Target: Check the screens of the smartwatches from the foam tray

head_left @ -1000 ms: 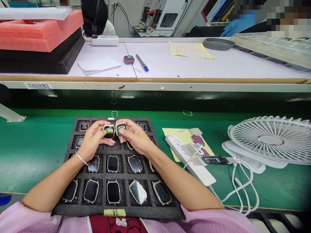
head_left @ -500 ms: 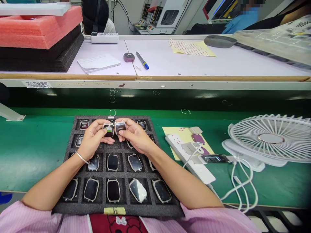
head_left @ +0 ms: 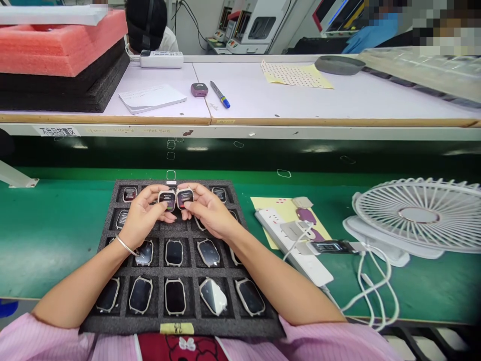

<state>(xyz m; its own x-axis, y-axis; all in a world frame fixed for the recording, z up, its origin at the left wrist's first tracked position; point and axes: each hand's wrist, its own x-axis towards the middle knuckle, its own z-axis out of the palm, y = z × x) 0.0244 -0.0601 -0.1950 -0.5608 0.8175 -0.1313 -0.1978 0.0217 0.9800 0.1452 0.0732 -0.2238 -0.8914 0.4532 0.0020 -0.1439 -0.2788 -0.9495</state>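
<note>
My left hand (head_left: 145,210) grips a smartwatch body (head_left: 166,198) without a strap, thumb on the lower part of its lit screen. Beside it, my right hand (head_left: 210,213) pinches a second smartwatch (head_left: 184,196), its thumb also on the lit screen. The two watches are side by side, edges close together or touching, above the far part of a dark foam tray (head_left: 176,323). Several more strapless watches, such as one watch (head_left: 174,252) in the middle, lie in the tray's compartments. My hands and forearms hide some compartments.
Right of the tray lie a white power strip (head_left: 293,245), a yellow sheet (head_left: 259,203), white cables (head_left: 376,291) and a white fan (head_left: 419,215). A raised shelf (head_left: 240,108) behind holds foam blocks (head_left: 63,45), a notepad (head_left: 152,96) and a pen (head_left: 220,94). Other people are beyond it.
Both held watch screens now show lines of text with coloured areas below; before, the left one had a white and green display and the right one looked mostly dark. My hands have barely moved.
</note>
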